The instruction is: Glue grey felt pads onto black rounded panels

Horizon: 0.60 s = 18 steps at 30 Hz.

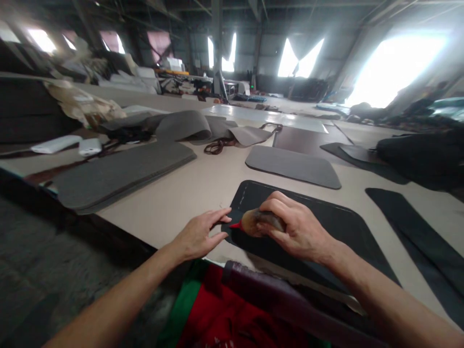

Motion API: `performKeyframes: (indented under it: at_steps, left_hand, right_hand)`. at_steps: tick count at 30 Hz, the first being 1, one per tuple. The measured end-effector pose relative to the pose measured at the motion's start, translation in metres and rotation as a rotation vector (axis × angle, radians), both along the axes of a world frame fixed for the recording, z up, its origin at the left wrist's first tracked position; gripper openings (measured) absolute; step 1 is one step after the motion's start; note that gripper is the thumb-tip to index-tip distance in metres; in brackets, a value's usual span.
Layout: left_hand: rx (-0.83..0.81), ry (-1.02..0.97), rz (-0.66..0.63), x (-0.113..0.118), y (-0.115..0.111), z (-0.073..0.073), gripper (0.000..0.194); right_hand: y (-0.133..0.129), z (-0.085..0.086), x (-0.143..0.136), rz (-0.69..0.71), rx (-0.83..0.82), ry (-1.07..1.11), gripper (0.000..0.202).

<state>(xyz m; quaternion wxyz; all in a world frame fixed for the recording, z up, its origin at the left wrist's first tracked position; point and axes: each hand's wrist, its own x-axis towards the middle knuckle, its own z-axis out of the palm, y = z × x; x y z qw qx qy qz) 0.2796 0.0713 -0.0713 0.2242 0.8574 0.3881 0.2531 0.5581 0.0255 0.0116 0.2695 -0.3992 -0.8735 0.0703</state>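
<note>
My right hand (297,224) is wrapped round a brownish squeeze bottle (252,223) with a red nozzle. The bottle lies tilted, and its red tip points left, at or just above the left end of a black rounded panel (322,222). A pale line runs along part of the panel's far and left edges. My left hand (203,234) rests at that same left end, thumb and fingers apart, fingertips on or beside the panel edge. Nothing shows between its fingers. Part of the panel is hidden under my right hand and forearm.
Behind the black panel lies a grey rounded panel (293,166). A stack of grey sheets (123,174) sits at left on the beige table (159,212). Long black strips (416,237) lie at right. A dark purple roll (282,295) is along the near edge.
</note>
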Motion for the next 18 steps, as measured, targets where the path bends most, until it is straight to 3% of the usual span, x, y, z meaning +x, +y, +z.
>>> performKeyframes:
  at_steps: [6,18]
  left_hand:
    - [-0.01,-0.009,0.003,0.001,0.0,0.0,0.06]
    - [-0.003,-0.013,0.014,0.001,-0.001,0.001,0.058]
  right_hand:
    - [0.004,-0.003,-0.008,0.034,0.077,0.017,0.008]
    - [0.012,0.01,-0.016,0.088,0.081,-0.027,0.006]
